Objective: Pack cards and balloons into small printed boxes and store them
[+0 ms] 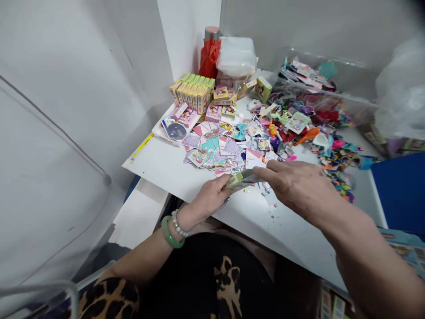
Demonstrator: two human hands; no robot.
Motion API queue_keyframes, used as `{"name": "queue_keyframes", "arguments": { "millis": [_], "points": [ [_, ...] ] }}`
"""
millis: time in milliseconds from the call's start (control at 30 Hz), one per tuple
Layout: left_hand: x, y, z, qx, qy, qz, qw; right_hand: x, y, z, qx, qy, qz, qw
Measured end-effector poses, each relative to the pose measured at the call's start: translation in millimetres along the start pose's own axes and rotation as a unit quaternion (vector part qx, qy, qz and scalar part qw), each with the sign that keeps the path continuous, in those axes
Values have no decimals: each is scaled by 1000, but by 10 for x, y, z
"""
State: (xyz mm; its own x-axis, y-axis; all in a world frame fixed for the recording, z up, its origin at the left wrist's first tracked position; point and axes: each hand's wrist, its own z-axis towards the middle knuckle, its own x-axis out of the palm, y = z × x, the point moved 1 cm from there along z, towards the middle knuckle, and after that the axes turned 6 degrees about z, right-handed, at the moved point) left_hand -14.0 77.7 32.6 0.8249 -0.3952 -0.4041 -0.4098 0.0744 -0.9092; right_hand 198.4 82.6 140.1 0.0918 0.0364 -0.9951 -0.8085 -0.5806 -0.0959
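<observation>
Both hands, left [209,197] and right [282,179], grip a small green box [241,179] between them, above the table [186,170]; loose cards [214,150] lie just beyond the hands.

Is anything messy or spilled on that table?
Yes: bright trinkets lie heaped loose on the table, outside the clear bin. Tiny scraps are scattered near the hands, too. Nothing looks clearly broken.

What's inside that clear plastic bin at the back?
The clear bin shows pale flat pieces and a teal piece on top; whatever lies beneath them is hidden.
</observation>
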Motion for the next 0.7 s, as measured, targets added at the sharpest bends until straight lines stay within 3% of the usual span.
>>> {"name": "queue_keyframes", "arguments": {
  "millis": [233,333,400,467,533,600,700],
  "points": [
    [100,69,44,9,16,-15,1000,163,-34,-128,24,7,27,999],
    [123,68,70,26,15,-18,999,195,7,-78,-2,13,34,999],
    [137,108,93,23,11,-75,997,211,52,-33,-35,-25,71,997],
    [139,182,126,23,7,-164,986,246,79,-9,-45,-118,137,982],
    [119,272,162,22,-11,-240,970,334,99,-21,12,-227,196,954],
    [83,344,183,17,-41,-289,956,502,164,-56,116,-270,253,922],
    [44,364,173,19,-66,-337,939,883,401,-83,268,-172,419,850]
  ]
}}
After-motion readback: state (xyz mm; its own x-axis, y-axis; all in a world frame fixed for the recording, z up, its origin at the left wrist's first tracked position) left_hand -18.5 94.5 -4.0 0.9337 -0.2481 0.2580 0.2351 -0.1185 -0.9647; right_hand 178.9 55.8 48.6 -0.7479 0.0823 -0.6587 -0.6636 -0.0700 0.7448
